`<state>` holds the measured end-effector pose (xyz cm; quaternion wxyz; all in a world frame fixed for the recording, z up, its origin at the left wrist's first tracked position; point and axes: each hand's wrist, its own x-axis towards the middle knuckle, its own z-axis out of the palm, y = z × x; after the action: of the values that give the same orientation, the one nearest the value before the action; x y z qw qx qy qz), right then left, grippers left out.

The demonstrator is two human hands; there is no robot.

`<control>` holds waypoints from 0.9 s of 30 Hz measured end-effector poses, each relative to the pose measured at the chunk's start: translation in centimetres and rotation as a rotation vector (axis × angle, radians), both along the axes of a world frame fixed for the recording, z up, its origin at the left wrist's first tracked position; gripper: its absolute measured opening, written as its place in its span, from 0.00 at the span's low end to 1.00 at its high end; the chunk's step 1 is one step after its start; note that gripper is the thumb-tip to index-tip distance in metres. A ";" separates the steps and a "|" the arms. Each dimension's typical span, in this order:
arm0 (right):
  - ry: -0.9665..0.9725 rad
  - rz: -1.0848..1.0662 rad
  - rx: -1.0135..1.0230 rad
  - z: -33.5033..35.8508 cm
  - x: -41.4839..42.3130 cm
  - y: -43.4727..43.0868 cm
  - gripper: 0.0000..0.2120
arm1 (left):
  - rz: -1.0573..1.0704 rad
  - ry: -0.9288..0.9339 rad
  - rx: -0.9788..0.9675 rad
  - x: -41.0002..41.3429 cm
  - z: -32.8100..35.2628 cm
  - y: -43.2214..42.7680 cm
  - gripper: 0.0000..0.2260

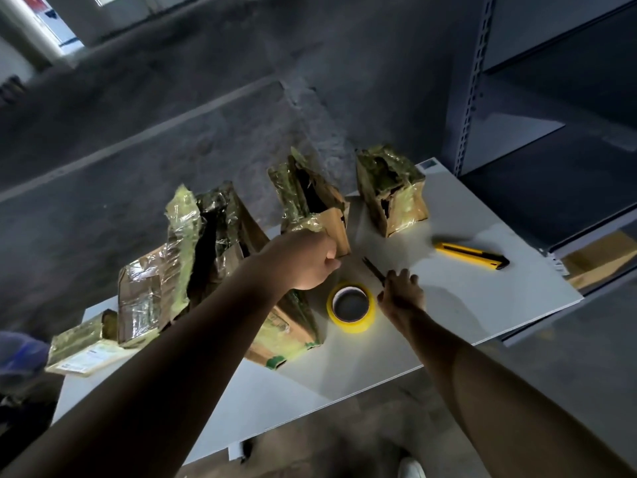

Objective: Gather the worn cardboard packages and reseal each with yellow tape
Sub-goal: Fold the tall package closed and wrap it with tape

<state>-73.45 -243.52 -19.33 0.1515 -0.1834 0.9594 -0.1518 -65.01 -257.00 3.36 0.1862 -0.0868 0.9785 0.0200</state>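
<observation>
Several worn cardboard packages wrapped in yellowish tape stand on a white board (465, 305). One torn package (312, 201) stands in the middle, and my left hand (303, 262) grips its lower corner. Another torn package (391, 191) stands to the right. A tall package (193, 250) stands at the left, with a flat one (82, 350) at the far left. One more package (286, 336) lies under my left forearm. A roll of yellow tape (351, 307) lies flat between my hands. My right hand (401, 293) holds a thin dark tool (374, 269) beside the roll.
A yellow utility knife (470, 255) lies on the board at the right. A grey metal shelf rack (551, 98) stands behind the board on the right. Rough concrete floor (172, 115) lies beyond. A blue object (20, 353) sits at the far left edge.
</observation>
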 end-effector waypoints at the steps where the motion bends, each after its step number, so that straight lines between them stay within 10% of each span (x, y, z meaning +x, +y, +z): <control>1: -0.003 0.007 -0.003 -0.1 0.1 0.2 0.14 | -0.003 -0.003 -0.003 -0.1 -0.1 0.0 0.14; 11: 0.211 0.691 -0.069 -0.6 3.9 -1.9 0.27 | -0.008 0.175 0.004 0.1 0.9 -0.3 0.10; 27: 0.149 0.263 -0.664 10.7 4.0 -1.9 0.17 | 0.060 0.418 0.193 2.6 3.1 0.1 0.17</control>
<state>-69.45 -245.40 -8.63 0.0316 -0.3550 0.8344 -0.4205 -62.43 -256.87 6.47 -0.0137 -0.0914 0.9863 0.1365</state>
